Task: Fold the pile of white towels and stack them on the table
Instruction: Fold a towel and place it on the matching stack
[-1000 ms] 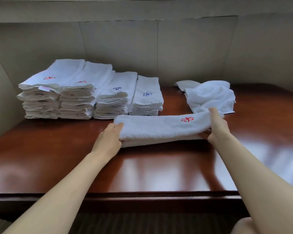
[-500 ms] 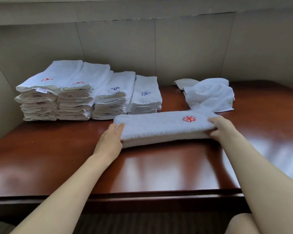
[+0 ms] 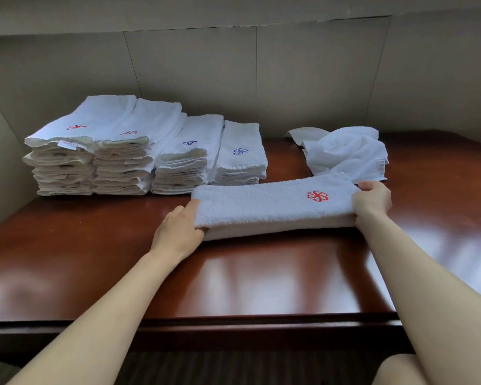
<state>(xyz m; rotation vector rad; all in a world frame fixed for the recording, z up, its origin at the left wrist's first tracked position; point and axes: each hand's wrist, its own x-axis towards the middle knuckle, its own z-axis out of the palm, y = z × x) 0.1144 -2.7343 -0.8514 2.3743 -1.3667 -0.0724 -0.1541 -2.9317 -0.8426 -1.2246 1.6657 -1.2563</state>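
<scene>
**With both ends now held, the long fold is settled**

Where a second ago the right end was being lifted and laid over, it is now gripped flat by the right hand point(image 3: 372, 200), thumb on top. The left end is clasped by the left hand point(image 3: 181, 228). The white terry towel with a red flower emblem point(image 3: 272, 208) lies as a long strip on the glossy reddish-brown wooden table point(image 3: 233, 279). A crosswise fold seems due next. Four folded stacks point(image 3: 139, 151) stand behind at the left; the crumpled unfolded towels point(image 3: 345, 154) remain at the right.
</scene>
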